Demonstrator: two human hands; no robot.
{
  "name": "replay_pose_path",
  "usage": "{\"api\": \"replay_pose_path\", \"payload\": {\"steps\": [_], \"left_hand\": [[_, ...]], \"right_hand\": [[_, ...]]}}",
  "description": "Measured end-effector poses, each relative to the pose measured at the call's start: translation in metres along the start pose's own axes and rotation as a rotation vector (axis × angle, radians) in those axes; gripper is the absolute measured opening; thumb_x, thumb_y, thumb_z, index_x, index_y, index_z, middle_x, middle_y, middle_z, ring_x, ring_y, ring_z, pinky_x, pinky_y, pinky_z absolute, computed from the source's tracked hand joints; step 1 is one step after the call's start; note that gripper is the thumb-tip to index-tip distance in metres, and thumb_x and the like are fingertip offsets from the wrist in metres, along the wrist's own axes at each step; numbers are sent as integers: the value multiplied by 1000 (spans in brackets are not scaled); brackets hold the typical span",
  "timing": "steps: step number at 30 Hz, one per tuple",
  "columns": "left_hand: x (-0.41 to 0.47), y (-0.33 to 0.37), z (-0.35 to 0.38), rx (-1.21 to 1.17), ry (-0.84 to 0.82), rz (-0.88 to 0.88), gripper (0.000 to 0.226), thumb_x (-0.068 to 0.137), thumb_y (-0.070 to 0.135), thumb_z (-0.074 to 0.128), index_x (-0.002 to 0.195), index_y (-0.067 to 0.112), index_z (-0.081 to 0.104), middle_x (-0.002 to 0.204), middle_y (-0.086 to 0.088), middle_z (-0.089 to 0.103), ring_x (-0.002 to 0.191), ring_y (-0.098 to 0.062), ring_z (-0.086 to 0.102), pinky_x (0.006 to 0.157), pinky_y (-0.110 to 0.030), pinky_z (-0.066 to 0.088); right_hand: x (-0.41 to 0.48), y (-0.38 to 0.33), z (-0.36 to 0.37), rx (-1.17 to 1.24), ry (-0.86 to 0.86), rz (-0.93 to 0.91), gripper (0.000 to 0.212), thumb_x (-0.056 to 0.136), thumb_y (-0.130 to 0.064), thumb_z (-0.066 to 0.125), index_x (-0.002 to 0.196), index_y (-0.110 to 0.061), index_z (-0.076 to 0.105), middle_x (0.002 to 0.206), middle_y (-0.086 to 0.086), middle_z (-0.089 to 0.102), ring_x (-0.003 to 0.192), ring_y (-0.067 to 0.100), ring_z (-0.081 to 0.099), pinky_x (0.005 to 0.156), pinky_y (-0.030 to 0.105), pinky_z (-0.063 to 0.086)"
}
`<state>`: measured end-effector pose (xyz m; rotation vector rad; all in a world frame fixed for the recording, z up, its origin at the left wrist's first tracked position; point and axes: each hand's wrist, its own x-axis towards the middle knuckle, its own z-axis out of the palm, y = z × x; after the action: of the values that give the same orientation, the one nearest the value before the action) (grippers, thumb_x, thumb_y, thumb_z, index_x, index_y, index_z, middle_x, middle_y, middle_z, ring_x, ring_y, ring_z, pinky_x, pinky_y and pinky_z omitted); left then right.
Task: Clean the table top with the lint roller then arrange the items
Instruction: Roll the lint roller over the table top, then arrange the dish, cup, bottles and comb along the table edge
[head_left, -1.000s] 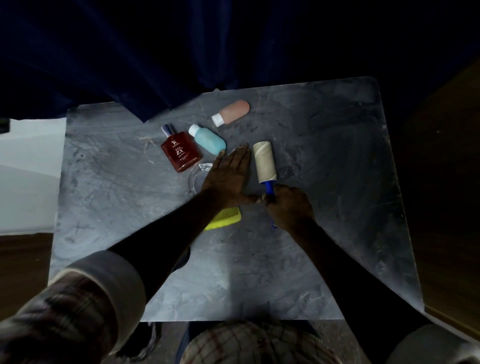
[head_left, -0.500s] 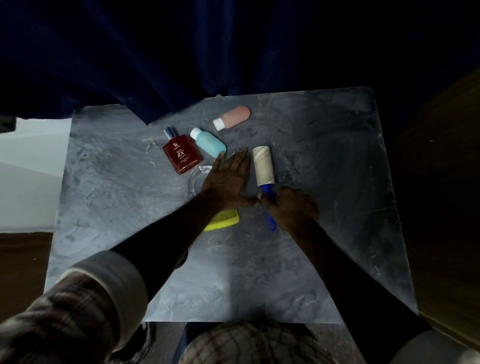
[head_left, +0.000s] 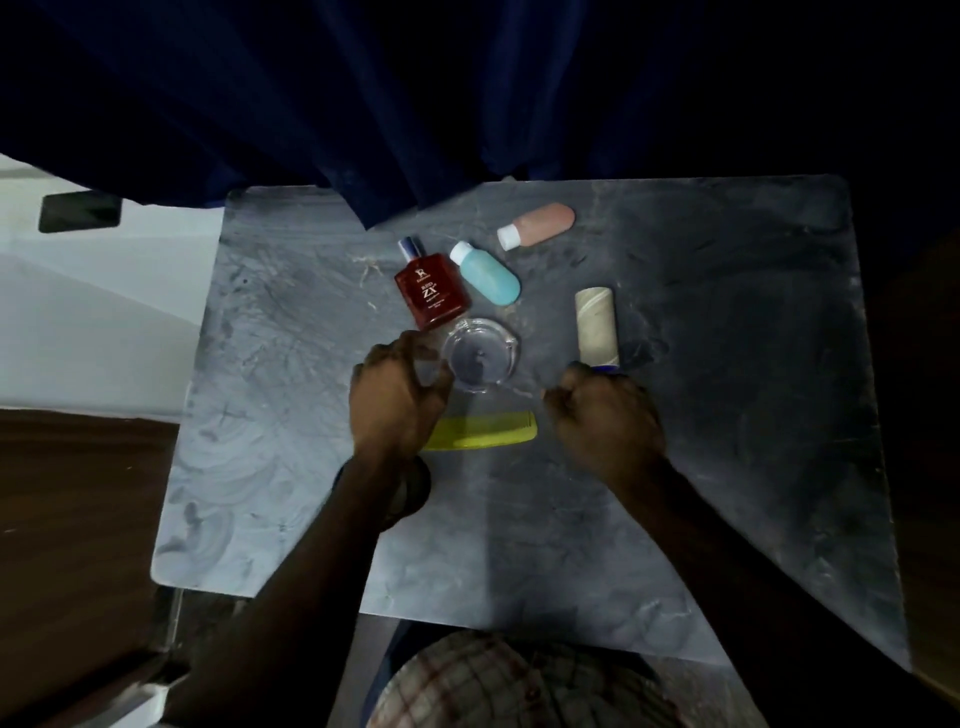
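Lint roller (head_left: 596, 326) lies on the grey table (head_left: 753, 415), its blue handle gripped in the right hand (head_left: 605, 421). Left hand (head_left: 397, 400) is loosely curled, holding nothing, beside the clear glass dish (head_left: 480, 353), over the yellow comb (head_left: 488, 436).

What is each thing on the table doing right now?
lint roller: lying flat, handle gripped by right hand
left hand: curled, holding nothing
red bottle: lying flat
blue bottle: lying, capped
pink bottle: lying, capped
glass dish: upright, empty
yellow comb: flat, partly hidden
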<state>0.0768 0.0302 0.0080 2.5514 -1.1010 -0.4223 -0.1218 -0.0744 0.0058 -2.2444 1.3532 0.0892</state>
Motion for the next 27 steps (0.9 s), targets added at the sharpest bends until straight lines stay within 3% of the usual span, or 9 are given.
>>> {"api": "replay_pose_path", "payload": {"steps": [4,10,14,20,27], "left_hand": [[22,-18,7,139,-104,-67,33,93,46,66,117,25,72,110,-8,81,106,-35,75,96,-47,57],[49,-23,22,165,-189,-86,55,89,70,62,117,24,74,113,-9,80,108,-37,74,94,-45,57],[54,-28,25,174,-218,-64,57,89,69,62,120,22,73,117,-9,79,112,-37,74,95,-44,57],[47,-31,23,188,-173,46,51,94,66,57,106,19,75,104,-7,80,101,-35,77,88,-41,57],[32,-70,-34,-124,10,10,40,84,59,71,84,20,69,78,1,79,80,-25,77,79,-40,61]], "right_hand": [[25,-29,21,11,-2,26,24,95,-32,53,94,-10,64,96,19,76,96,38,72,79,40,55],[51,-50,42,15,-14,114,36,94,-40,57,100,-7,66,105,23,75,104,43,70,82,43,55],[53,-58,49,16,1,137,37,94,-42,56,103,-9,69,109,19,75,105,41,69,85,43,55],[50,-68,46,4,38,172,29,93,-32,59,96,-4,68,104,23,75,99,42,70,82,43,55],[40,-116,22,88,149,112,30,83,-43,66,66,-21,56,76,7,76,78,32,72,74,37,57]]}}
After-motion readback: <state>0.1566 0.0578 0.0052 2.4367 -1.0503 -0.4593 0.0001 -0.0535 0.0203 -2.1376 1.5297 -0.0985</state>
